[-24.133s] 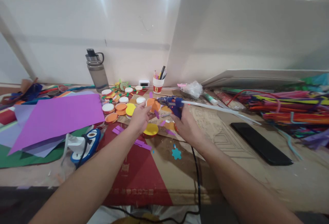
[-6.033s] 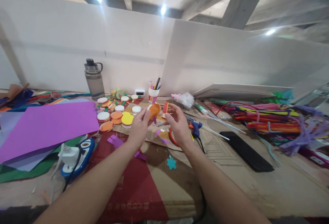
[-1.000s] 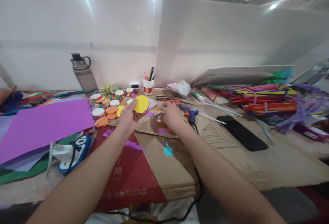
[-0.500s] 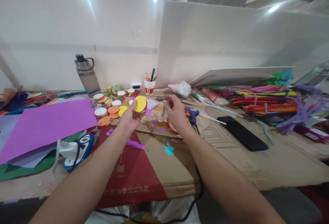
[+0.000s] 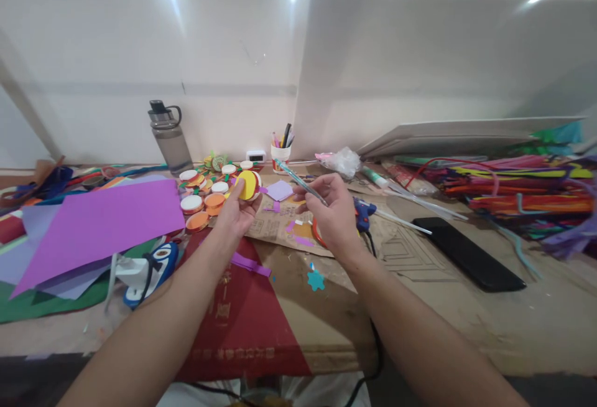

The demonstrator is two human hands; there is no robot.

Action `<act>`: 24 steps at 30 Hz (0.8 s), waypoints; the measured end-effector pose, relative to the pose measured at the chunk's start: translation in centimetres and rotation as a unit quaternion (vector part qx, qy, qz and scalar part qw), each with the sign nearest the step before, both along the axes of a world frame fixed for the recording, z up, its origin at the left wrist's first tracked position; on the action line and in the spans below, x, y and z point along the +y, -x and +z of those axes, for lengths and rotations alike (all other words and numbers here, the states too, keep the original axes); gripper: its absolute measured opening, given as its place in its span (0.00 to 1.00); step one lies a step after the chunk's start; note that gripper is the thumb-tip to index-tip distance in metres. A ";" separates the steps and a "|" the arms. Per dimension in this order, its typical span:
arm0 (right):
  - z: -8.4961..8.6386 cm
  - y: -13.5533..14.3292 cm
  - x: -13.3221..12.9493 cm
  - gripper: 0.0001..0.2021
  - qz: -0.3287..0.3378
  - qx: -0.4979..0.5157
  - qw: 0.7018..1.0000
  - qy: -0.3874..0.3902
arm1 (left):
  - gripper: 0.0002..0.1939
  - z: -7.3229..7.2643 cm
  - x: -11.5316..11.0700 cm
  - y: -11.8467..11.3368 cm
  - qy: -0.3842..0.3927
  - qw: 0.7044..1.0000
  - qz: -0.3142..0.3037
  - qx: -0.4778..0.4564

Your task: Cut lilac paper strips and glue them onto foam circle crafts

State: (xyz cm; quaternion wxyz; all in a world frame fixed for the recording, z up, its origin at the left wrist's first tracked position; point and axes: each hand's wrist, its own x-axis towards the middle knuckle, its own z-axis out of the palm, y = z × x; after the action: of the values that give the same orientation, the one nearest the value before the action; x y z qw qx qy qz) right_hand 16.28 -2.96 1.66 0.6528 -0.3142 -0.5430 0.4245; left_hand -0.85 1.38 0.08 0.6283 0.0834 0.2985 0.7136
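My left hand [image 5: 239, 215] pinches a yellow disc [image 5: 247, 185] between thumb and fingers, with a white and red edge showing behind it. In my right hand [image 5: 334, 213] lies a slim clear pen [image 5: 299, 180], its teal end pointing up and left towards the cup. Left of the yellow disc sit several round pieces, among them an orange disc [image 5: 197, 221] and a white-topped disc [image 5: 191, 203]. Lilac hexagonal paper [image 5: 280, 191] lies between my hands. Partly behind my right wrist is a blue glue gun [image 5: 365, 211].
Purple sheets [image 5: 105, 226] and a blue power strip [image 5: 161, 270] lie left. A bottle [image 5: 171, 142] and pen cup [image 5: 280, 157] stand at the back. A turquoise flower-shaped cutout [image 5: 316, 279] lies in front. Right are a black phone [image 5: 469, 254] and bundled pipe cleaners [image 5: 527, 186].
The pen, upright below my right fingers before, is now tilted across my right hand with its teal end raised. My left hand has turned the yellow disc slightly. The view has shifted left.
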 end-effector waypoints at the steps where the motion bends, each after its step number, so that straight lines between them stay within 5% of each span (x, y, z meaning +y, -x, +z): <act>1: 0.0 0.0 0.0 0.09 0.011 0.007 1.000 0.016 | 0.09 0.0 0.0 0.1 -0.001 1.000 -0.001 0.003; 11: 0.1 -0.7 1.0 0.13 0.076 0.103 0.982 0.141 | 0.09 -0.3 0.3 0.7 -0.007 1.000 0.017 0.009; 24: 0.5 -1.0 1.1 0.10 0.114 0.135 0.977 0.123 | 0.08 -0.1 -0.1 0.4 -0.008 1.000 -0.013 0.017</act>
State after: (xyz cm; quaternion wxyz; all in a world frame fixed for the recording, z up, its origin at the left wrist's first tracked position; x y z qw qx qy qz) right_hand 17.32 -1.90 2.17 0.6240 -0.2682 -0.4253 0.5981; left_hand -1.29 1.31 0.01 0.6316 0.1041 0.3023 0.7063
